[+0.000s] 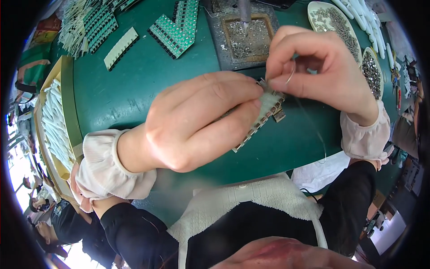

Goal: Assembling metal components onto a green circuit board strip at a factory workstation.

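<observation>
Green tabletop (107, 101). Left: yellow-sided box (70, 103), filled with slim white pieces (56, 123). Right: two oval dishes (313, 6), small metal parts; white tubes (369, 24). Near edge: white bag (320, 172).

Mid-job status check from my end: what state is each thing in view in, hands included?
Left hand: closed on the board strip
Board strip: held, partly covered by fingers
Right hand: fingertips pinched at the thin wire
Thin wire: looped, tail hanging loose
Green boards: lying overlapped
Pale strip: lying on the table, unheld
Box: open, holding white pieces
Recessed tray: littered with bits
</observation>
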`<state>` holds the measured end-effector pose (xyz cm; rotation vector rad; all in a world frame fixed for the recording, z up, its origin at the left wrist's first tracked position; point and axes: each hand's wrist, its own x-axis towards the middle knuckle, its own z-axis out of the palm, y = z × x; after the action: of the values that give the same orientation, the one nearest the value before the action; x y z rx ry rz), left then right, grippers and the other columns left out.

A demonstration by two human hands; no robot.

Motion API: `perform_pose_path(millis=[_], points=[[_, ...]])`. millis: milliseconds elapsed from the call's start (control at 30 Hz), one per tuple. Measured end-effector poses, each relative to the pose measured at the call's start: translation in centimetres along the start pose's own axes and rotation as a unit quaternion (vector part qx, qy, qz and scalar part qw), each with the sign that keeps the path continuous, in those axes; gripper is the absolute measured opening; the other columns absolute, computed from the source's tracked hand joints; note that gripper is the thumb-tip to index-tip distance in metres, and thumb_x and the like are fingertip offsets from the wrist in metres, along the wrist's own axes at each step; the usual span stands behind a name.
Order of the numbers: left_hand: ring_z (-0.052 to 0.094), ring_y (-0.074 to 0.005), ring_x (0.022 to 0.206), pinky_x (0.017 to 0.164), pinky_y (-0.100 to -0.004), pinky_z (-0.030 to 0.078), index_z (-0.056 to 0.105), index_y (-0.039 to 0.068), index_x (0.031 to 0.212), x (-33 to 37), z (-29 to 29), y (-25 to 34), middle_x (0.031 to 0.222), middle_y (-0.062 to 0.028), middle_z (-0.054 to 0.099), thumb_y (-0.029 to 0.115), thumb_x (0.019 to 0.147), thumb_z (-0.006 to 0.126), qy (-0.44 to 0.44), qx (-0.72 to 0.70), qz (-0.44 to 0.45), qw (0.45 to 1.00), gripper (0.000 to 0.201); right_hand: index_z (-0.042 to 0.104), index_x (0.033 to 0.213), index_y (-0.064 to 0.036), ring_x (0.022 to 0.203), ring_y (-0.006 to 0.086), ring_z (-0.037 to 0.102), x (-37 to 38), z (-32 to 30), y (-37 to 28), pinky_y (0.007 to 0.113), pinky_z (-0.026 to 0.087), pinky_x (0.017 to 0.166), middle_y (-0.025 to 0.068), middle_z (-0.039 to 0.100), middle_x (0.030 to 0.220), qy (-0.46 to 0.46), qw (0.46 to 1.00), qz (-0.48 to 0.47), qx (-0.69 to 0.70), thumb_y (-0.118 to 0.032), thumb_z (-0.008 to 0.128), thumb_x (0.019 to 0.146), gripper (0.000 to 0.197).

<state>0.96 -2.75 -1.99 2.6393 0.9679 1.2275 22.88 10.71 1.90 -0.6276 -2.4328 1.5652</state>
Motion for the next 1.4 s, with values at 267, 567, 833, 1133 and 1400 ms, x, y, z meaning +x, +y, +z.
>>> perform_pose_path(millis=[267,567,833,1133,1400], points=[[0.072,-0.0399,0.098,0.08,-0.0426,0.062,0.067,-0.012,0.105,-0.2,0.2,0.0,0.11,-0.0269,0.069,0.0,0.07,0.079,0.018,-0.003,0.002,1.0,0.038,0.07,0.09,-0.0014,0.079,0.0063,0.051,0.2,0.1,0.3,0.021,0.041,0.069,0.0004,0.056,0.094,-0.077,0.985,0.058,0.142,0.004,0.076,0.083,0.01],[0.073,-0.0388,0.096,0.079,-0.0417,0.062,0.067,-0.012,0.107,-0.4,0.3,0.0,0.109,-0.0261,0.07,0.001,0.073,0.081,0.017,-0.007,0.01,1.0,0.039,0.07,0.089,-0.0019,0.078,0.0071,0.054,0.2,-0.3,0.7,0.022,0.042,0.067,0.0004,0.056,0.091,-0.102,0.992,-0.005,0.081,0.004,0.079,0.081,0.013],[0.074,-0.0331,0.093,0.078,-0.0368,0.061,0.07,-0.008,0.105,-0.8,0.2,0.1,0.106,-0.0222,0.073,-0.002,0.077,0.079,0.018,-0.011,-0.037,0.999,0.031,0.064,0.102,-0.0052,0.08,0.0021,0.055,0.8,-1.3,-0.4,0.018,0.043,0.068,-0.0032,0.06,0.092,-0.044,0.983,0.144,0.108,-0.003,0.071,0.092,0.012],[0.072,-0.0165,0.094,0.087,-0.0296,0.058,0.069,0.001,0.112,0.9,-0.8,-1.3,0.109,-0.0075,0.075,0.006,0.096,0.07,0.087,-0.43,-0.555,0.706,0.017,0.051,0.1,-0.0011,0.05,0.0036,0.049,-0.3,0.4,-1.7,0.02,0.033,0.047,0.0005,0.058,0.067,0.047,0.988,0.132,0.064,-0.003,0.065,0.1,0.014],[0.072,-0.0145,0.096,0.089,-0.0311,0.06,0.07,0.003,0.115,0.4,-1.3,-2.5,0.109,-0.0071,0.075,0.014,0.098,0.068,0.154,-0.53,-0.526,0.647,0.02,0.051,0.097,-0.0018,0.053,-0.0005,0.041,-0.9,0.0,-0.4,0.019,0.027,0.05,-0.0036,0.052,0.068,0.129,0.986,-0.023,-0.107,0.001,0.066,0.097,0.015]])
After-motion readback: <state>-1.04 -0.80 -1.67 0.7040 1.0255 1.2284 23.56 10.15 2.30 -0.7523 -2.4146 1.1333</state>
